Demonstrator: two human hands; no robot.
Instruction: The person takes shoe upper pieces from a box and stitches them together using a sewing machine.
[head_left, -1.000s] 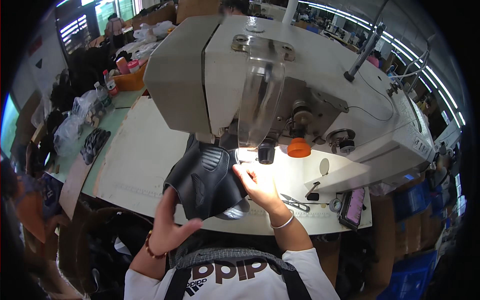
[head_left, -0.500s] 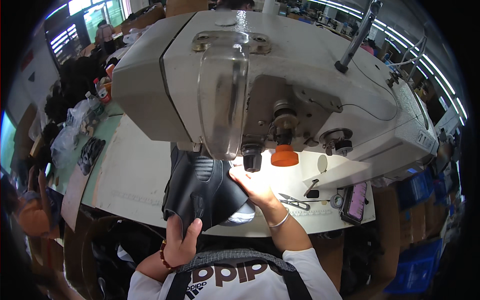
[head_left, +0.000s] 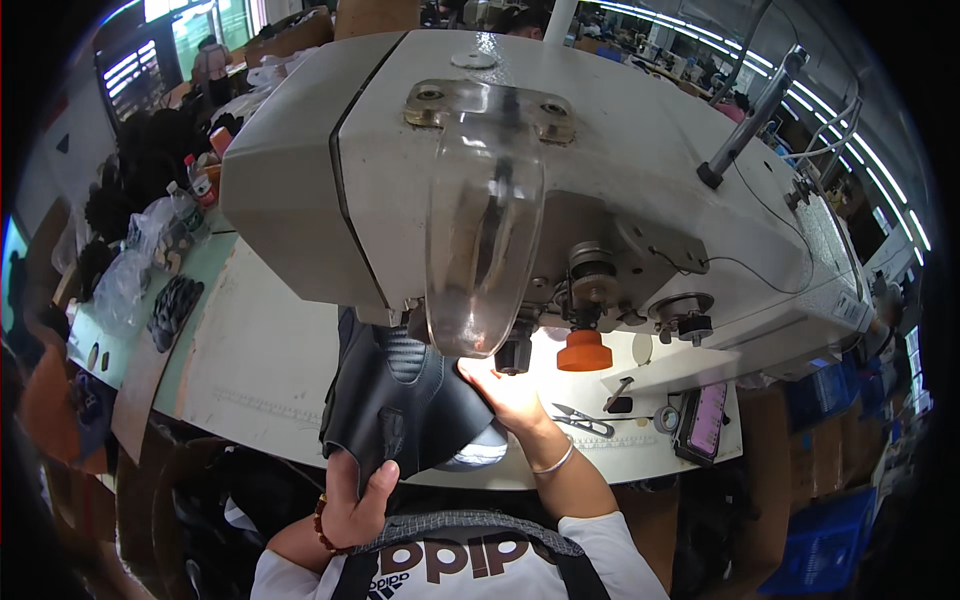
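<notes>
A black leather-like shoe upper [head_left: 430, 430] with a ribbed panel lies beneath the head of the sewing machine [head_left: 370, 170]. At its near edge my left hand [head_left: 362, 505] pinches it, thumb on top and fingers tucked underneath. My right hand [head_left: 510, 400] grips the right side, its fingertips partly lost in the lamp's glare. Pale lining shows below the upper's right edge. The needle area is hidden behind the machine's clear guard [head_left: 480, 240].
Right of my right hand lie thread snips [head_left: 583, 420], a tape roll [head_left: 667, 418] and a pink-topped box [head_left: 706, 420]. Dark gloves [head_left: 175, 312], plastic bags [head_left: 122, 285] and bottles [head_left: 187, 207] crowd the left side. Blue crates [head_left: 820, 545] stand at the lower right.
The view has shifted slightly, so the machine head sits lower and farther right. Both hands keep their hold on the upper, which has barely moved.
</notes>
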